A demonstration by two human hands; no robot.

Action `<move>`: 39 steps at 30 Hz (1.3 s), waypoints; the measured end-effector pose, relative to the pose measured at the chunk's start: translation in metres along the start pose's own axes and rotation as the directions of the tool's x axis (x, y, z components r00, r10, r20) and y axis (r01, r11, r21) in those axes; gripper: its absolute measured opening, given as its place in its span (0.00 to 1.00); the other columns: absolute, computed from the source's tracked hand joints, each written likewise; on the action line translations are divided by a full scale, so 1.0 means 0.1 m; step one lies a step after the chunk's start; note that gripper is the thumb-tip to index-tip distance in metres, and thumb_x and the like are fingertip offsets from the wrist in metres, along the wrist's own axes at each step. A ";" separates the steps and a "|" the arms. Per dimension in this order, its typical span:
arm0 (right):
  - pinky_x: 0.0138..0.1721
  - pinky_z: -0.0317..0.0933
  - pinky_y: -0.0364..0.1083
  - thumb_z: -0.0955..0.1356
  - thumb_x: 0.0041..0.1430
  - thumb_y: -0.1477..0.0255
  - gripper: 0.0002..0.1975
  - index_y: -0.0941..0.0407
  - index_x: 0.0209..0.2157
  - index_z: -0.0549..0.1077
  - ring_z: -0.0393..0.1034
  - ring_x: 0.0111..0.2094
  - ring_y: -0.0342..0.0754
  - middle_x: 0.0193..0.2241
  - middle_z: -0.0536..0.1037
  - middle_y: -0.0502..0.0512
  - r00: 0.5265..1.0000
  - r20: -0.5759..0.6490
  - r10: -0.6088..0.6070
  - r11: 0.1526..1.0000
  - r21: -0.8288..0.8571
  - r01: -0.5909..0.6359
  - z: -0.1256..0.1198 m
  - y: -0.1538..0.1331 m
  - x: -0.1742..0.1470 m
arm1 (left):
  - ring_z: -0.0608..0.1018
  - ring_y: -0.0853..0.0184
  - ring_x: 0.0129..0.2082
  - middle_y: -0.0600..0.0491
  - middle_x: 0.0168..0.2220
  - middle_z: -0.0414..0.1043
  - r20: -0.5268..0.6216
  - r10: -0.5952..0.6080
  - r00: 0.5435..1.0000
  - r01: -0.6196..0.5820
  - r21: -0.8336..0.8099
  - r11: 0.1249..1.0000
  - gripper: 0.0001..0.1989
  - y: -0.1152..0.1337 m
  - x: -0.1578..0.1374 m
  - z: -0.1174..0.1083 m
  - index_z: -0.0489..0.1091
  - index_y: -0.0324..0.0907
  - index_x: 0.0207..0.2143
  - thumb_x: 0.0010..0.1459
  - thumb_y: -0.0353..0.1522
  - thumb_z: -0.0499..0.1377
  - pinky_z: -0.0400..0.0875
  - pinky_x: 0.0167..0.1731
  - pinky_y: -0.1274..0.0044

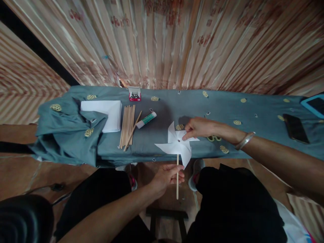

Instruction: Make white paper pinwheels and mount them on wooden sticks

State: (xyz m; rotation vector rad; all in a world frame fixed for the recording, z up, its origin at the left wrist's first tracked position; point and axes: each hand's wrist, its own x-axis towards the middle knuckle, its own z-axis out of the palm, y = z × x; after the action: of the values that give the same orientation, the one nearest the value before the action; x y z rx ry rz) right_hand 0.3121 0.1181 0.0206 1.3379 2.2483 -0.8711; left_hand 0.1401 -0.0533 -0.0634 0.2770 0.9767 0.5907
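A white paper pinwheel (174, 147) on a thin wooden stick (177, 192) is in front of me at the table's near edge. A small dark pin head shows at its centre. My left hand (168, 177) is closed around the stick below the paper blades. My right hand (196, 128) is curled closed at the pinwheel's right side, a fingertip against the paper beside the pin; part of a blade is hidden beneath it. Just right of that hand lie yellow-green scissor handles (214, 138), partly covered by the wrist.
On the grey-green tablecloth (177, 101) lie folded white paper (113, 116), a row of wooden sticks (127, 123), a glue stick (146, 119) and a small red box of metal pins (135, 96). A black phone (295, 128) and a blue-edged device (315, 104) are at far right.
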 end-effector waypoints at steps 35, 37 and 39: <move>0.25 0.48 0.45 0.73 0.43 0.53 0.19 0.57 0.20 0.75 0.58 0.20 0.42 0.17 0.70 0.49 0.979 0.197 -0.044 0.984 -0.162 0.077 0.00 -0.04 0.47 | 0.76 0.70 0.21 0.53 0.22 0.73 0.086 0.007 0.996 -0.004 -0.035 0.999 0.24 -0.04 0.05 -0.03 0.74 0.35 0.27 0.37 0.46 0.71 0.70 0.26 0.76; 0.25 0.48 0.44 0.72 0.43 0.53 0.20 0.57 0.21 0.75 0.58 0.20 0.42 0.18 0.70 0.48 0.976 0.212 -0.039 0.985 -0.154 0.073 0.00 -0.03 0.48 | 0.76 0.69 0.20 0.54 0.22 0.72 0.091 0.002 0.996 0.002 -0.044 0.999 0.24 -0.06 0.07 -0.03 0.73 0.35 0.27 0.36 0.46 0.71 0.70 0.26 0.76; 0.25 0.48 0.44 0.72 0.43 0.52 0.20 0.57 0.20 0.74 0.59 0.21 0.41 0.18 0.70 0.48 0.974 0.226 -0.033 0.986 -0.150 0.068 0.00 -0.03 0.50 | 0.76 0.69 0.20 0.54 0.22 0.72 0.095 -0.004 0.995 0.009 -0.048 0.999 0.24 -0.06 0.08 -0.03 0.73 0.36 0.26 0.35 0.46 0.71 0.70 0.26 0.75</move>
State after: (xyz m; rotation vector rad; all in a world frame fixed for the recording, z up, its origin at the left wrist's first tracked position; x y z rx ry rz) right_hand 0.2858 0.1491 -0.0084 1.0616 2.1354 -0.7994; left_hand 0.1433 -0.0538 -0.0737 0.2563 0.8702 0.5891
